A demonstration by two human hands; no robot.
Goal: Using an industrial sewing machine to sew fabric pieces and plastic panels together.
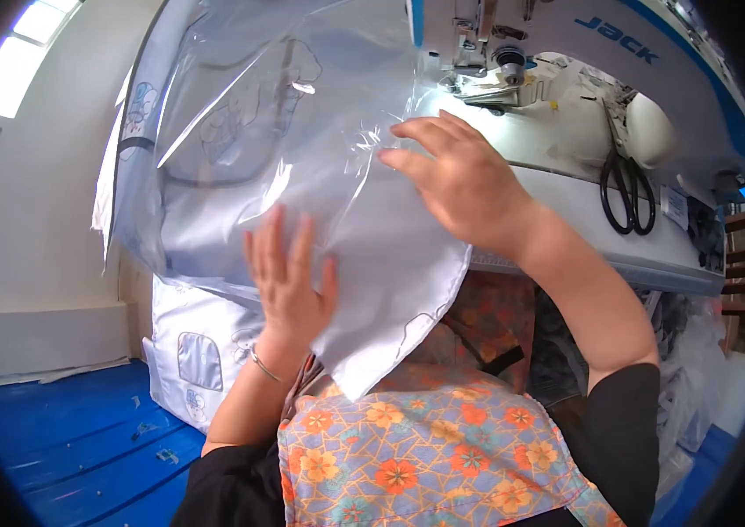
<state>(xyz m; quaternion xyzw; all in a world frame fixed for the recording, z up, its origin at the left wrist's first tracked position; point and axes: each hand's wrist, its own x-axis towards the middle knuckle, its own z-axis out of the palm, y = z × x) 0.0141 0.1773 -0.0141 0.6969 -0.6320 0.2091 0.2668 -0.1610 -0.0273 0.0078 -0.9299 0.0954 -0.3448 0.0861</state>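
A sheet of clear plastic film [241, 97] lies over white fabric [408, 290] with faint printed drawings, spread on the left of the sewing table. One corner of the fabric hangs over the near edge toward my apron. My left hand [287, 285] is open over the near part of the film, its fingers stretched out and a little blurred. My right hand [465, 180] is at the film's right side by the sewing machine [509, 66], with thumb and fingers apart and nothing seen held. The machine's needle area is lit, just beyond my right hand.
Black-handled scissors [627, 189] lie on the machine bed [557, 198] to the right. More printed white fabric [201, 347] hangs below on the left, above a blue floor covering [83, 457]. Clear plastic bags [697, 386] stand at the lower right.
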